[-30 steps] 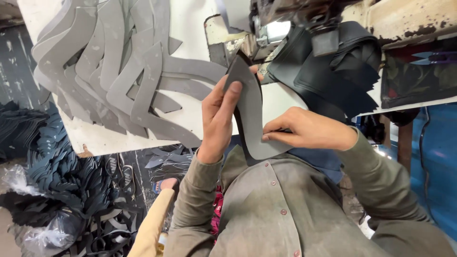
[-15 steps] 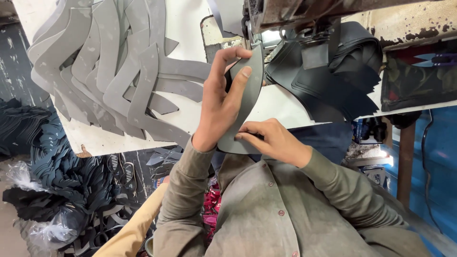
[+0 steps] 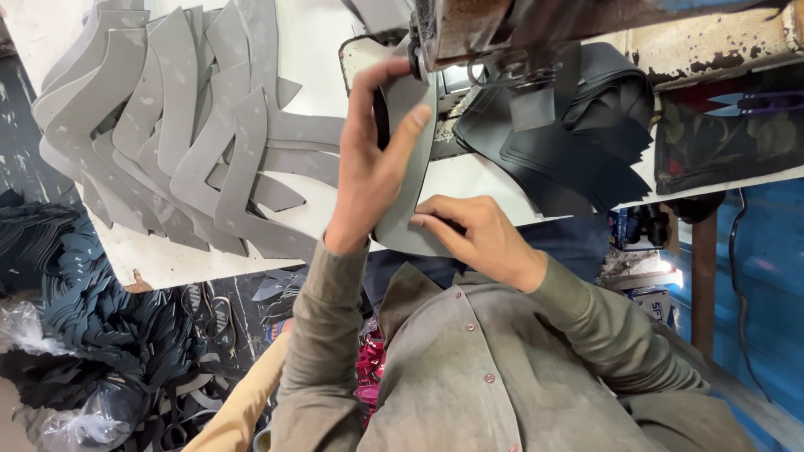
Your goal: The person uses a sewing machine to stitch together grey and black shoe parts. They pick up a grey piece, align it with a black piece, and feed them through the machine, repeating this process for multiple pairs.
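Observation:
Both my hands hold one curved grey cut piece (image 3: 400, 224) on the white table (image 3: 311, 60). My left hand (image 3: 368, 163) grips its upper part, thumb on top, with the fingertips up at the foot of the sewing machine (image 3: 490, 33). Lower down, my right hand (image 3: 479, 238) presses the piece's near end flat at the table edge. The top end of the piece lies under the machine head, and the needle itself is hidden.
A fanned heap of several similar grey pieces (image 3: 188, 146) covers the table's left side. A pile of black cut pieces (image 3: 578, 155) sits right of the machine. Dark offcuts (image 3: 75, 335) and a plastic bag (image 3: 75, 423) lie on the floor at left. A blue surface (image 3: 766, 276) stands at right.
Both hands have carried the grey piece up from the table edge to the sewing machine. My left hand now reaches the machine's foot, and my right hand has followed to the piece's lower end.

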